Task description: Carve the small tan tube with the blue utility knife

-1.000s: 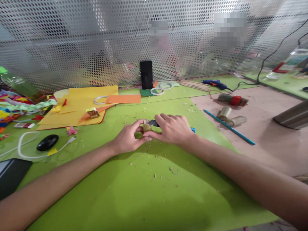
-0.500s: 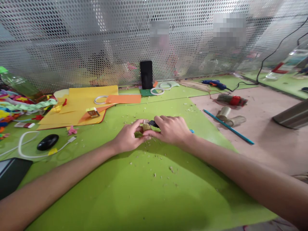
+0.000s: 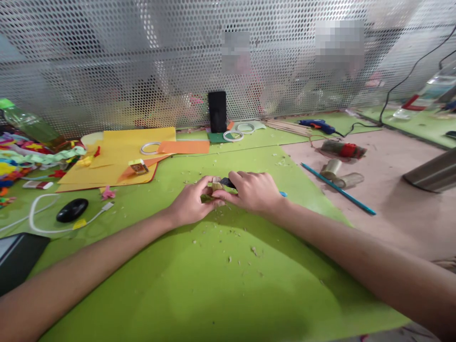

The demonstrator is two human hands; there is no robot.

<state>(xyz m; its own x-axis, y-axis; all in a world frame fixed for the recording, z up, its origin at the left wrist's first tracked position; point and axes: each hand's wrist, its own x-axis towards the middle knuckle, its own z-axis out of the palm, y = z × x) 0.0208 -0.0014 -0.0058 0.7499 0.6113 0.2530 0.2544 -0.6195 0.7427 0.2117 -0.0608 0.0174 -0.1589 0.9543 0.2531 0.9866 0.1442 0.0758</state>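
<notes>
Over the middle of the green table [image 3: 171,285], my left hand [image 3: 190,203] has its fingers closed around a short piece of bamboo tube [image 3: 217,185]. My right hand [image 3: 254,191] grips a utility knife [image 3: 227,182]. The knife's black front end meets the bamboo rim, and its blue tail shows past the palm. The right thumb presses against the near side of the bamboo, so the blade's edge is hidden. Pale shavings [image 3: 253,250] lie scattered below both hands.
A blue pencil [image 3: 338,189] lies right of my hands beside bamboo pieces [image 3: 348,179]. Behind stand a phone [image 3: 217,111] and rolls of tape [image 3: 233,136]. A glue gun [image 3: 320,126] is back right. Yellow paper [image 3: 131,142] and a black mouse [image 3: 72,210] are left.
My right thumb has shifted slightly up over the near side of the bamboo. Both hands keep their hold, and the surrounding objects stay put.
</notes>
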